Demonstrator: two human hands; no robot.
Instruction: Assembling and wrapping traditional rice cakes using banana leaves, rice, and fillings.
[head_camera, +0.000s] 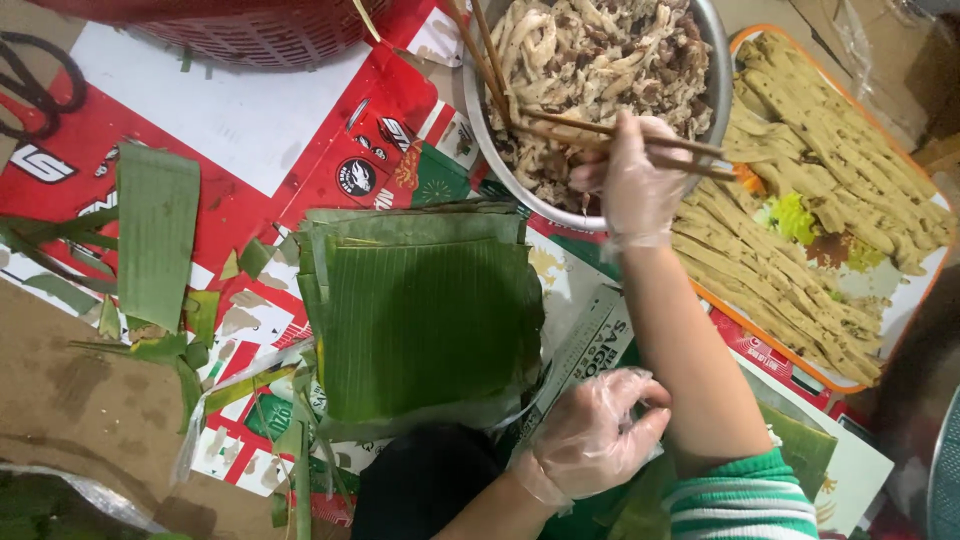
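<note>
- My right hand (640, 185), in a clear plastic glove, reaches forward over the rim of the metal bowl (715, 90), fingers closed on a pair of chopsticks (625, 140).
- Chopsticks lie almost level, tips pointing left into the bowl, back ends sticking out right over the tray (800, 365).
- My left hand (590, 435), also gloved, sits low near my body, fingers curled loosely inward; can't tell if it grips anything.
- Bowl holds shredded pale and brown meat (600, 55); a second pair of chopsticks (480, 50) leans in at its left edge.
- Orange-rimmed tray to the right holds rows of tan strips (830, 150).
- Stack of squared green leaves (425, 320) lies just left of my left hand, on printed paper.
- Loose leaf (157, 235) and scraps further left; red basket (250, 30) at top.
</note>
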